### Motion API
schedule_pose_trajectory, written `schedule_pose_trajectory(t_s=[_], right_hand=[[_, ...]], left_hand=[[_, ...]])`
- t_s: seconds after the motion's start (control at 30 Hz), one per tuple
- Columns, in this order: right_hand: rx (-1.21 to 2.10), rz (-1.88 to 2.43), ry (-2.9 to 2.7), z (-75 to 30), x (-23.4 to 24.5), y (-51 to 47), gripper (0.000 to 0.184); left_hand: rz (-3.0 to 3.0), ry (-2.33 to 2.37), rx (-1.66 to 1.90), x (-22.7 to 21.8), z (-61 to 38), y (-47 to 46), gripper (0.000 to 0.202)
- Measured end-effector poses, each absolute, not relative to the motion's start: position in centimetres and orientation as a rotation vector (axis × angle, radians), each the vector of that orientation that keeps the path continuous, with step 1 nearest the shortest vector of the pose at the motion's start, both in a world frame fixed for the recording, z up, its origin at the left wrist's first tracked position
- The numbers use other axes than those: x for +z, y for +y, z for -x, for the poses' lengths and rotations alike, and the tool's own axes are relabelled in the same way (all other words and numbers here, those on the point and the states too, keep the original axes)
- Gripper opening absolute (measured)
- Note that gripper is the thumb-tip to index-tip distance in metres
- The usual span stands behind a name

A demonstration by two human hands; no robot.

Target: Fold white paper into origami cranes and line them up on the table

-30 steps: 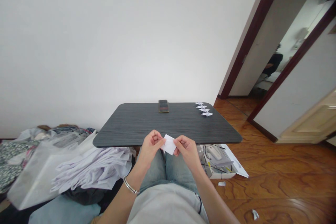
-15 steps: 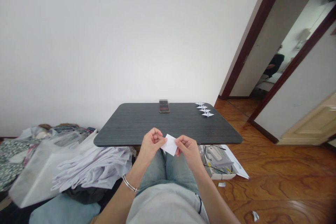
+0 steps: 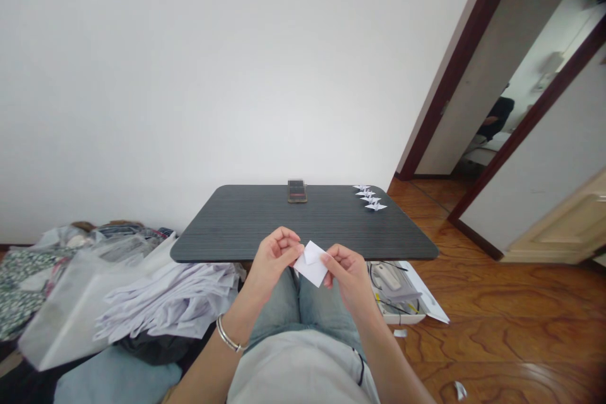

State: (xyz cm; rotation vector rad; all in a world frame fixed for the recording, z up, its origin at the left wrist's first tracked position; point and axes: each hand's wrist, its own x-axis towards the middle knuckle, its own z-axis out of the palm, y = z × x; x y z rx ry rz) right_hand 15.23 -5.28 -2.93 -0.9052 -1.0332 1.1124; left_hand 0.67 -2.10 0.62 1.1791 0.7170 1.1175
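Observation:
A small folded piece of white paper (image 3: 312, 270) is held between my two hands, just in front of the near edge of the dark table (image 3: 246, 221). My left hand (image 3: 277, 255) pinches its left corner between thumb and finger. At the opposite side my right hand (image 3: 345, 265) grips the right corner, thumb on top. A crease or flap line shows across the paper's upper part. Several white paper cranes (image 3: 371, 199) stand in a row at the table's right end.
A phone (image 3: 297, 192) rests at the table's back edge by the wall. Heaped clothes (image 3: 170, 300) lie to the left. Below the table's right side is a white box (image 3: 398, 303) of cables. Paper scraps (image 3: 460, 390) lie on the floor. Beyond the doorway sits a person (image 3: 497, 118).
The paper now shows a larger face with a flap line across its top. My right hand has shifted slightly right, and both hands still pinch the paper.

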Motion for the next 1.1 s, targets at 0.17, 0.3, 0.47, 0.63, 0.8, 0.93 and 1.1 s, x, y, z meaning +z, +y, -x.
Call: schedule_pose_trajectory(t_s=[0.17,0.3,0.47,0.63,0.8,0.93,1.1], right_hand=[[1.129,0.883,-1.015,-15.1,-2.5,-5.9,0.03],[1.156,0.867,-0.989,-15.1,-2.2,-6.2,0.03],[1.18,0.846,-0.967,-15.2,-2.1,-6.3,0.031],[1.168,0.83,-0.973,-15.1,-2.3,-6.2,0.03],[1.108,0.849,-1.005,-15.0,-2.6,-6.2,0.028],[1.085,0.889,-1.049,-14.7,-2.6,-6.2,0.027],[1.08,0.915,-1.087,-14.6,-2.4,-6.2,0.025]], left_hand=[[-1.207,0.725,1.083,1.2,-0.7,-2.4,0.03],[-1.228,0.74,1.089,1.6,-0.7,-2.6,0.033],[-1.258,0.761,1.103,1.9,-0.7,-2.9,0.033],[-1.284,0.755,1.117,1.8,-0.8,-2.8,0.031],[-1.355,0.738,1.106,1.3,-1.1,-2.8,0.03],[-1.401,0.749,1.048,0.9,-1.2,-2.8,0.032],[-1.431,0.754,1.044,0.6,-1.2,-2.7,0.032]])
